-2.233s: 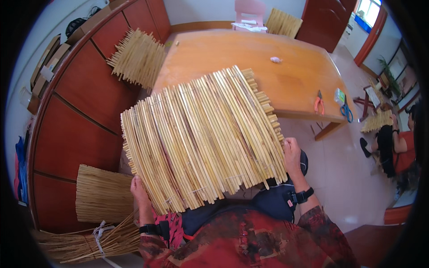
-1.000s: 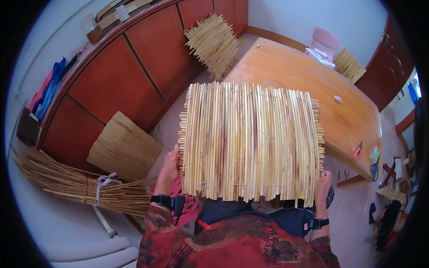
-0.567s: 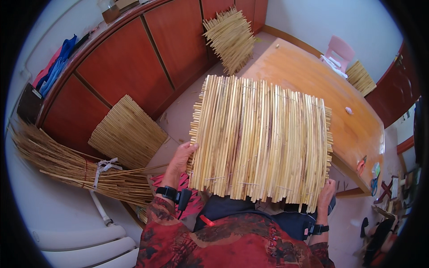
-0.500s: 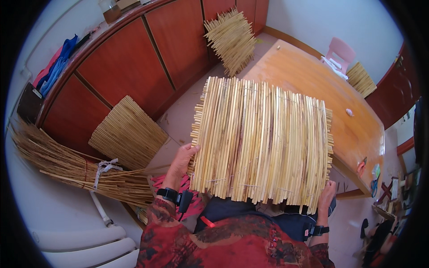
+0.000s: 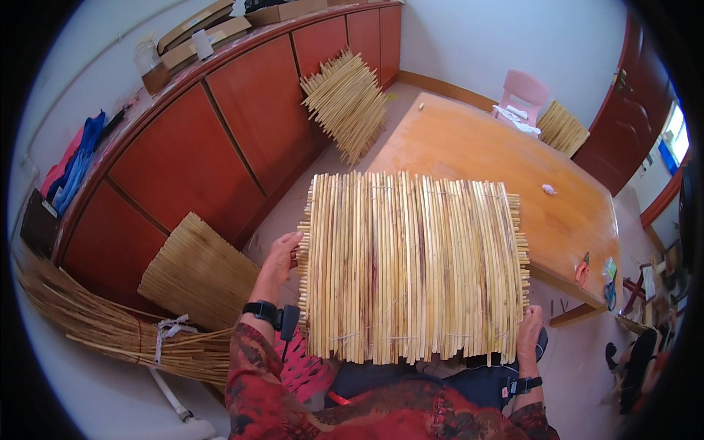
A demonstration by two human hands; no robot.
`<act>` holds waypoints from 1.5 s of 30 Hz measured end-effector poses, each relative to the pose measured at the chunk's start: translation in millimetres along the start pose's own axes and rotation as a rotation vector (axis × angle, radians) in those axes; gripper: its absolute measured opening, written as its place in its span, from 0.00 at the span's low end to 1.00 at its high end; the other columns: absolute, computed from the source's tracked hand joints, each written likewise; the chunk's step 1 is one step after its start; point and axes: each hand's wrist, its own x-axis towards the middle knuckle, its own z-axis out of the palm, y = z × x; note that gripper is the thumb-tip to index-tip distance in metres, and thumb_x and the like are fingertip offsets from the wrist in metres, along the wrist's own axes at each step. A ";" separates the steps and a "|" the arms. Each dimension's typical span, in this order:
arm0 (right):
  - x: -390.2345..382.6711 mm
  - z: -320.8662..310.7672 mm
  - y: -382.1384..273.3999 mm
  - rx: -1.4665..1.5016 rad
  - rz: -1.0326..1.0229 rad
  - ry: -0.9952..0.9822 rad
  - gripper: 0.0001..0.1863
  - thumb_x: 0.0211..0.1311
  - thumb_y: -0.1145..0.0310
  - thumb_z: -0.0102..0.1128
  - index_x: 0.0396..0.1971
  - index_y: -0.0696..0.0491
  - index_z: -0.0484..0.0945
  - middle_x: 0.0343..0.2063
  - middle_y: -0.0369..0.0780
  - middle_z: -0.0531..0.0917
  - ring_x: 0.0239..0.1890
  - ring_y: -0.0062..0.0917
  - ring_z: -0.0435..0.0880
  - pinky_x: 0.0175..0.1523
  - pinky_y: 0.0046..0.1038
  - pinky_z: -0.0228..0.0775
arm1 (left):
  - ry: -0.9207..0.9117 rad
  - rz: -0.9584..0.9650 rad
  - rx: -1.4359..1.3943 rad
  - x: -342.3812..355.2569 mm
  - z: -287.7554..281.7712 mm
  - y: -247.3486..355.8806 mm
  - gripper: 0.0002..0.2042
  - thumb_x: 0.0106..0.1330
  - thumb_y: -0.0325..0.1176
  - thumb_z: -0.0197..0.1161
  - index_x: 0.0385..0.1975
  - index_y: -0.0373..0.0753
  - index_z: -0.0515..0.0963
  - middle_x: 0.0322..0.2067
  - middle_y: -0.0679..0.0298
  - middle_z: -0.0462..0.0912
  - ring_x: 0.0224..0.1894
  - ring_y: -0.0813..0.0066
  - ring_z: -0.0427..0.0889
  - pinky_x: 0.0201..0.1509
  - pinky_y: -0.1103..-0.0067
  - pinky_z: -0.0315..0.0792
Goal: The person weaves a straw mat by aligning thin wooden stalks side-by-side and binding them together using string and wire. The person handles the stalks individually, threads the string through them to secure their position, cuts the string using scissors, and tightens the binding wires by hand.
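A woven reed mat (image 5: 414, 268) is held flat in front of the person, above the lap and over the near edge of the orange wooden table (image 5: 506, 169); the left hand (image 5: 282, 253) is closed on its left edge, the right hand (image 5: 529, 330) grips its lower right corner, fingers hidden behind the reeds; red-brown cabinets (image 5: 220, 139) run along the left wall; a second reed mat (image 5: 348, 103) leans against them, another (image 5: 198, 275) lies on the pale floor beside a tied bundle of stalks (image 5: 110, 326); a pink chair (image 5: 522, 92) stands at the table's far end; scissors (image 5: 610, 290) lie at its right corner.
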 end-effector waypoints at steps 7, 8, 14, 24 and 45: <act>-3.0 0.6 5.8 -0.077 0.043 0.055 0.08 0.59 0.71 0.44 0.32 0.60 0.70 0.27 0.53 0.75 0.32 0.44 0.75 0.40 0.35 0.66 | 0.029 0.040 0.145 36.2 29.1 1.0 0.15 0.55 0.35 0.63 0.38 0.32 0.74 0.30 0.62 0.79 0.28 0.74 0.78 0.31 0.79 0.72; -2.5 0.0 6.9 -0.049 0.029 0.036 0.08 0.59 0.71 0.44 0.32 0.59 0.70 0.28 0.53 0.75 0.34 0.44 0.75 0.40 0.35 0.66 | 0.082 0.015 0.154 33.2 34.1 0.8 0.13 0.56 0.33 0.62 0.37 0.31 0.75 0.30 0.61 0.80 0.28 0.75 0.78 0.31 0.79 0.72; -2.8 3.4 -0.9 -0.053 0.081 0.044 0.08 0.60 0.69 0.45 0.33 0.57 0.70 0.29 0.52 0.76 0.35 0.46 0.75 0.39 0.37 0.66 | 0.073 0.015 0.112 33.2 28.3 -2.2 0.13 0.56 0.33 0.62 0.36 0.31 0.75 0.29 0.60 0.79 0.27 0.74 0.78 0.32 0.79 0.72; -6.5 -1.2 -11.6 0.059 -0.038 0.115 0.06 0.60 0.72 0.45 0.32 0.59 0.69 0.26 0.48 0.75 0.30 0.37 0.75 0.37 0.30 0.66 | 0.148 0.197 0.093 21.6 24.3 12.6 0.12 0.56 0.34 0.63 0.35 0.33 0.75 0.30 0.63 0.78 0.28 0.77 0.77 0.31 0.80 0.70; 95.9 -200.3 -186.2 0.240 -0.582 0.929 0.05 0.62 0.74 0.49 0.36 0.59 0.71 0.27 0.41 0.75 0.29 0.22 0.73 0.37 0.20 0.67 | -0.043 0.374 -0.040 -2.5 151.5 140.3 0.37 0.50 0.62 0.58 0.53 0.40 0.63 0.51 0.59 0.67 0.57 0.62 0.62 0.53 0.55 0.57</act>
